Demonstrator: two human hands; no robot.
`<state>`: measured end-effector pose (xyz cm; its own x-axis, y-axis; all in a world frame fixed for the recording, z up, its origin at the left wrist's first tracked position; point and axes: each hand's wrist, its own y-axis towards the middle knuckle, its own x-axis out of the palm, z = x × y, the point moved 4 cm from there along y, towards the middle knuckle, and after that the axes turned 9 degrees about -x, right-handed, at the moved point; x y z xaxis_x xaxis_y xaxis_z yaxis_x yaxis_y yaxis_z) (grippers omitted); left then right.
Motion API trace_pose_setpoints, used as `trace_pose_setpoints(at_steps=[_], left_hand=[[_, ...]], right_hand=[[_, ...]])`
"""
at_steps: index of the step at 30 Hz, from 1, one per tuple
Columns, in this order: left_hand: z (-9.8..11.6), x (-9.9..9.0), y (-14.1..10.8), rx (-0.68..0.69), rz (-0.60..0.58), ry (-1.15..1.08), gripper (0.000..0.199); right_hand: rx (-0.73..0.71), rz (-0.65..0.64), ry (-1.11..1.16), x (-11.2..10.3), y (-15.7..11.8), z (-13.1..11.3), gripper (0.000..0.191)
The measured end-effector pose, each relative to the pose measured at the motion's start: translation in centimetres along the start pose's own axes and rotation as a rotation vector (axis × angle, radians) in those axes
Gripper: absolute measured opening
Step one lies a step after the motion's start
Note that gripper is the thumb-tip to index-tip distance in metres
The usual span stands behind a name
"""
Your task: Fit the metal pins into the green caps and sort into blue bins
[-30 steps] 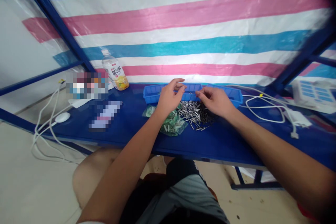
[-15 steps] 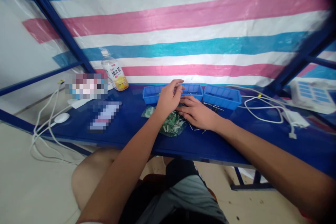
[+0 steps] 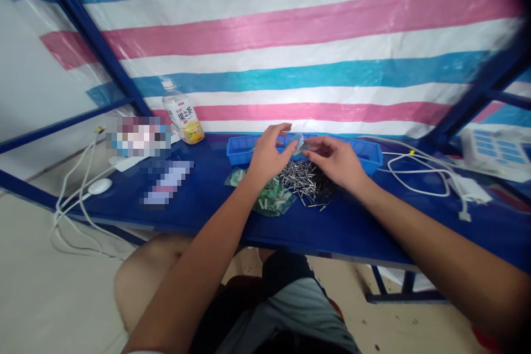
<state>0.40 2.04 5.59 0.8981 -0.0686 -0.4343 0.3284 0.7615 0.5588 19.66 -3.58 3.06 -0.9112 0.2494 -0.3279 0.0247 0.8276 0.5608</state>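
A small clear plastic bag (image 3: 298,144) is between my two hands, above the blue trays. My left hand (image 3: 269,157) has its thumb against the bag's left side; its upper fingers stretch out, and the other fingertips are partly hidden. From the right, my right hand (image 3: 338,160) pinches the bag's edge between thumb and fingers. Below them lies a loose heap of thin metal pins (image 3: 309,182), partly under my right hand. Beside the heap, a greenish plastic bag (image 3: 274,199) of small pale pieces rests on the table, partly covered by my left wrist.
Blue plastic trays (image 3: 238,152) stand along the back of the blue table (image 3: 215,199). A drink bottle (image 3: 185,116) is at the back left, near a white spoon-shaped object (image 3: 100,186). White cables and an adapter (image 3: 468,188) lie on the right, by a pale box (image 3: 495,149).
My right hand has lifted off the pin heap and moved right, uncovering the pins. The small clear bag now shows between my hands. My left hand has shifted only slightly.
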Motion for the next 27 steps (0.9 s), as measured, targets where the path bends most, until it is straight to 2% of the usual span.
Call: trace_pose_setpoints(at_steps=[2, 6, 11, 19, 27], left_hand=[[-0.4, 0.4, -0.1, -0.013, -0.052, -0.031, 0.042], [-1.2, 1.3, -0.2, -0.117, -0.201, -0.172, 0.049], [-1.2, 1.4, -0.2, -0.184, -0.243, -0.242, 0.041], [-1.1, 1.8, -0.4, -0.146, -0.338, -0.296, 0.036], [-1.5, 2.0, -0.3, -0.184, -0.353, -0.321, 0.033]], right_hand=[[0.04, 0.045, 0.074, -0.4, 0.3, 0.3, 0.04], [0.027, 0.061, 0.144, -0.6, 0.6, 0.2, 0.047], [0.027, 0.017, 0.192, -0.1, 0.5, 0.3, 0.066], [0.055, -0.028, 0.16, -0.1, 0.4, 0.7, 0.056], [0.0, -0.058, 0.196, 0.4, 0.2, 0.6, 0.051]])
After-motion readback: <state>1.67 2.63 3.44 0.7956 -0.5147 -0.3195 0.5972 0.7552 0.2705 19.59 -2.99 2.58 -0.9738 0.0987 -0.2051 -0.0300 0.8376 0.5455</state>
